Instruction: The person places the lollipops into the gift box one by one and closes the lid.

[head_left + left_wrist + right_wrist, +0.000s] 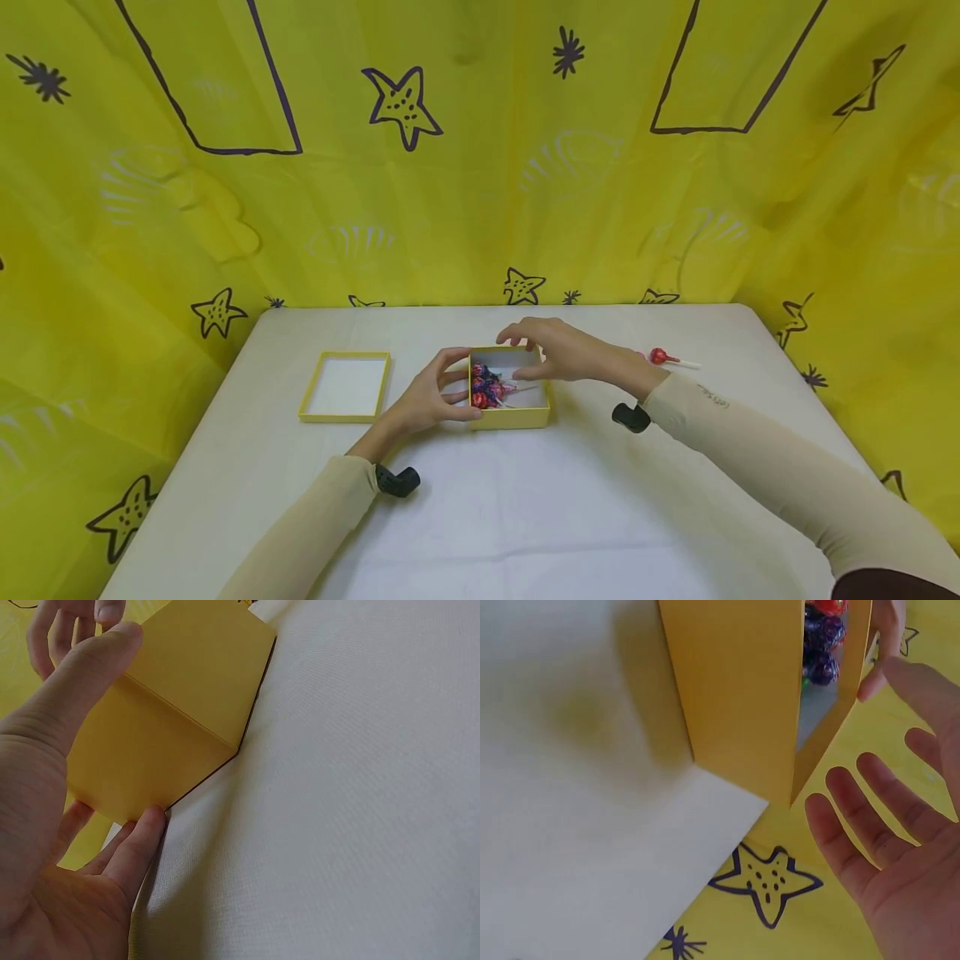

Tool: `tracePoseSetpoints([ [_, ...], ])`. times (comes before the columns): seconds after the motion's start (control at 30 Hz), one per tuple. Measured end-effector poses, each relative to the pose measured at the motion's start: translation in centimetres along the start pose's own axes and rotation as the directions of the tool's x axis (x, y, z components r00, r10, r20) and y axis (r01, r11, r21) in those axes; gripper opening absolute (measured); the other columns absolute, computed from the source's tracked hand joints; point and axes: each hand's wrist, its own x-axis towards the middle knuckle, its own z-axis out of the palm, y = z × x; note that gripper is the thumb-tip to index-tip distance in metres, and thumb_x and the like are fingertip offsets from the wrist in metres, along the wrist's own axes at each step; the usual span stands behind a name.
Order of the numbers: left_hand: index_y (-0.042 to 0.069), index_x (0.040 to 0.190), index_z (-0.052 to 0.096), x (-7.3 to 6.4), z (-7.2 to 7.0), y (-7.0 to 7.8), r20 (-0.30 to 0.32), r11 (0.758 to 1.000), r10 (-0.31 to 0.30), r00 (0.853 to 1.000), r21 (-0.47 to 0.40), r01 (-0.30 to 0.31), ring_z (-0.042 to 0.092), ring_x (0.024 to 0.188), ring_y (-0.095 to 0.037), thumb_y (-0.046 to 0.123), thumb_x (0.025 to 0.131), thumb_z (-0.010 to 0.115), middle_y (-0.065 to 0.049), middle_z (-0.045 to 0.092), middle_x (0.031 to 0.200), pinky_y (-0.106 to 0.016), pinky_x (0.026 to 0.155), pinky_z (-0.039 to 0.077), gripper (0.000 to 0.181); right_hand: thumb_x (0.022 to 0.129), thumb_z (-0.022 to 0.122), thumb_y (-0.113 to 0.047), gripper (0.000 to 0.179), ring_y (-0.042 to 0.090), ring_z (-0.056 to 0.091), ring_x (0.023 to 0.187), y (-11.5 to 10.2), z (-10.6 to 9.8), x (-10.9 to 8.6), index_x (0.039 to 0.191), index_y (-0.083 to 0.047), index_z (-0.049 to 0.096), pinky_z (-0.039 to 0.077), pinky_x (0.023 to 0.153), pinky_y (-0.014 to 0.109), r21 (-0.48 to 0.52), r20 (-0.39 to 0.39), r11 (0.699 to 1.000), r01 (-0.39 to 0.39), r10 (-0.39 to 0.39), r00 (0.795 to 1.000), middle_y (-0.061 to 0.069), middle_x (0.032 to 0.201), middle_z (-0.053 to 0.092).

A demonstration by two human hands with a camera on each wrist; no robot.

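A yellow box (510, 419) with a pale inside stands on the table in the head view. Several wrapped lollipops (486, 387), red and dark purple, lie piled along its left side, white sticks pointing right. My left hand (427, 400) grips the box at its left end, thumb at the near corner and fingers spread along the side and far edge. Over the box's right part hovers my right hand (562, 346), fingers loosely bent with nothing between them. In the right wrist view, that hand (900, 847) has its fingers apart, beside the box wall (742, 697).
A shallow yellow-rimmed lid (347, 387) lies inside up, left of the box. One red lollipop (658, 357) lies at the right, behind my right forearm, with a bit of another red thing partly hidden beside it. A yellow patterned curtain (465, 208) hangs around the white-covered table (495, 517).
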Motion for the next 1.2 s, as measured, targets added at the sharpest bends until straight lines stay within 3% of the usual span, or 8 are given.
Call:
tracePoseSetpoints([
  [0.33, 0.016, 0.154, 0.035, 0.0, 0.0, 0.1, 0.0, 1.0, -0.003, 1.0, -0.001, 0.003, 0.041, 0.145, -0.035, -0.001, 0.074, 0.091, -0.007, 0.027, 0.166, -0.04, 0.108, 0.051, 0.099, 0.089, 0.083, -0.025, 0.061, 0.033, 0.064, 0.108, 1.2, -2.0, -2.5, 0.142, -0.011, 0.056, 0.061, 0.082, 0.045, -0.018, -0.048, 0.998, -0.06, 0.059, 0.997, 0.009, 0.127, 0.064],
  [0.67, 0.018, 0.154, 0.036, 0.0, -0.1, 0.0, 0.005, 1.0, 0.002, 1.0, -0.003, -0.002, 0.041, 0.145, -0.035, 0.0, 0.074, 0.091, -0.006, 0.027, 0.166, -0.04, 0.107, 0.051, 0.099, 0.091, 0.081, -0.03, 0.062, 0.026, 0.06, 0.113, 4.0, -3.9, -5.9, 0.145, -0.015, 0.054, 0.058, 0.089, 0.047, -0.014, -0.095, 0.976, -0.217, 0.215, 0.972, 0.005, 0.138, 0.06],
  [0.83, 0.019, 0.154, 0.036, 0.0, -0.2, -0.2, 0.002, 1.0, 0.004, 1.0, 0.009, -0.004, 0.041, 0.145, -0.034, 0.002, 0.074, 0.092, -0.006, 0.028, 0.166, -0.038, 0.107, 0.051, 0.099, 0.091, 0.081, -0.031, 0.064, 0.03, 0.06, 0.113, 5.5, -4.6, -7.7, 0.146, -0.015, 0.053, 0.062, 0.072, 0.038, 0.003, -0.12, 0.956, -0.295, 0.293, 0.949, 0.01, 0.138, 0.059],
  [1.07, 0.017, 0.154, 0.036, 0.0, -0.2, -0.2, -0.005, 1.0, 0.001, 1.0, 0.011, -0.001, 0.042, 0.144, -0.034, 0.0, 0.074, 0.091, -0.006, 0.028, 0.165, -0.038, 0.107, 0.051, 0.098, 0.089, 0.083, -0.022, 0.061, 0.034, 0.065, 0.106, 7.3, -4.8, -10.1, 0.142, -0.01, 0.055, 0.06, 0.085, 0.053, -0.016, -0.184, 0.95, -0.311, 0.303, 0.935, 0.017, 0.129, 0.064],
  [1.2, 0.017, 0.154, 0.036, 0.1, -0.1, -0.2, -0.005, 1.0, -0.006, 1.0, 0.007, 0.006, 0.042, 0.144, -0.035, 0.001, 0.074, 0.092, -0.006, 0.029, 0.165, -0.038, 0.107, 0.051, 0.098, 0.09, 0.082, -0.021, 0.059, 0.038, 0.067, 0.102, 8.2, -4.6, -11.2, 0.14, -0.007, 0.056, 0.059, 0.084, 0.054, -0.023, -0.2, 0.949, -0.313, 0.302, 0.932, 0.02, 0.125, 0.066],
])
